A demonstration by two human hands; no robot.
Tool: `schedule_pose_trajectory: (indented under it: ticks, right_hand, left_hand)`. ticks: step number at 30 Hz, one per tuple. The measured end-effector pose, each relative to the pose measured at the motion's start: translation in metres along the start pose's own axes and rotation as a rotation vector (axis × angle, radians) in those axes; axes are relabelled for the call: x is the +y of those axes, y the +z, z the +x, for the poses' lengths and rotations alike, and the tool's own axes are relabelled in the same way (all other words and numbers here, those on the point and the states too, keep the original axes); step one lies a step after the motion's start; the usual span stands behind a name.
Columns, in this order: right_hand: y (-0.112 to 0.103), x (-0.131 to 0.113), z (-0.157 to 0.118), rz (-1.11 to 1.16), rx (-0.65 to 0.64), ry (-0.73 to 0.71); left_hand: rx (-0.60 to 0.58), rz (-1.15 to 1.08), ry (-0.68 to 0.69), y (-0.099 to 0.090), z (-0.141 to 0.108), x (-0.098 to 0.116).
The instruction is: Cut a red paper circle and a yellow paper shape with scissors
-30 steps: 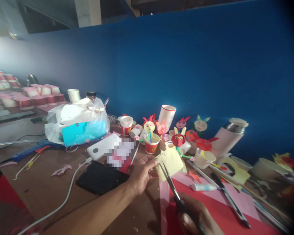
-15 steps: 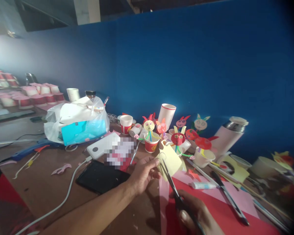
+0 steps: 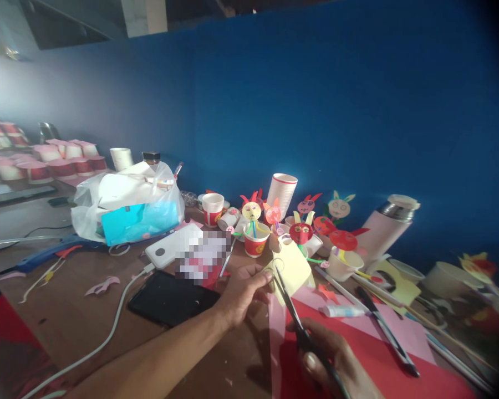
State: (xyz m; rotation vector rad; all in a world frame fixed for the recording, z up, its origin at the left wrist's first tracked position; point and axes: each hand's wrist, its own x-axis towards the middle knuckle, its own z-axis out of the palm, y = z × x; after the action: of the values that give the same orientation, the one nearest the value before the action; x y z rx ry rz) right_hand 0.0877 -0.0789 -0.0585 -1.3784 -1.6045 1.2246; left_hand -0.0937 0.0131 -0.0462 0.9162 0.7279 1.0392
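Between the thumb and fingers of my left hand (image 3: 245, 291) is a piece of pale yellow paper (image 3: 294, 267) with a small circle drawn near its left edge. My right hand (image 3: 330, 354) is closed round the dark handles of a pair of scissors (image 3: 291, 307). The blades reach up to the yellow paper beside the drawn circle. Below the right hand lie red paper (image 3: 382, 354) and pink paper (image 3: 411, 335). Just behind the yellow paper stands a red and white paper cup (image 3: 255, 244) holding a yellow paper face (image 3: 251, 211).
More cups with paper animal faces stand along the blue wall, near a pale flask (image 3: 393, 224). A pen (image 3: 388, 332) and a glue tube (image 3: 344, 311) lie at right. To the left are a black phone (image 3: 172, 299), a white power bank (image 3: 172, 246) and a filled plastic bag (image 3: 127, 199).
The whole view has shifted slightly. The yellow paper has turned a little in my left hand, and the scissors stay at its edge by the circle.
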Motion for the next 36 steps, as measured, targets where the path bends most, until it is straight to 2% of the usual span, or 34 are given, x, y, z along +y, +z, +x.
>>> schedule_pose_trajectory:
  ticks: [4,7,13,18,23,25,30,36]
  right_hand:
    - [-0.006,0.002,0.002,-0.076,-0.074,-0.020]
    - [-0.008,0.002,0.002,-0.107,-0.071,-0.008]
    - [-0.006,0.004,0.004,-0.013,-0.130,-0.027]
    - [-0.007,0.012,0.001,0.036,-0.074,-0.030]
    - [-0.007,0.018,-0.003,0.092,0.022,-0.003]
    - [-0.008,0.018,-0.002,0.106,-0.014,0.010]
    - [-0.011,0.015,0.001,0.083,-0.102,-0.023]
    - [-0.009,0.008,0.002,0.047,-0.119,-0.046]
  left_hand:
    - [-0.019,-0.046,-0.045,0.000,0.000,0.003]
    - [-0.017,-0.061,-0.090,0.000,-0.001,0.004]
    - [-0.017,0.067,-0.083,0.001,-0.001,0.000]
    - [-0.065,0.177,-0.022,-0.002,0.000,-0.003]
    - [-0.106,0.232,-0.078,-0.004,-0.002,0.002]
    - [-0.114,0.214,-0.100,-0.004,-0.002,0.004]
    - [-0.171,0.208,-0.052,-0.005,-0.001,0.005]
    - [-0.186,0.188,-0.133,-0.003,-0.002,0.009]
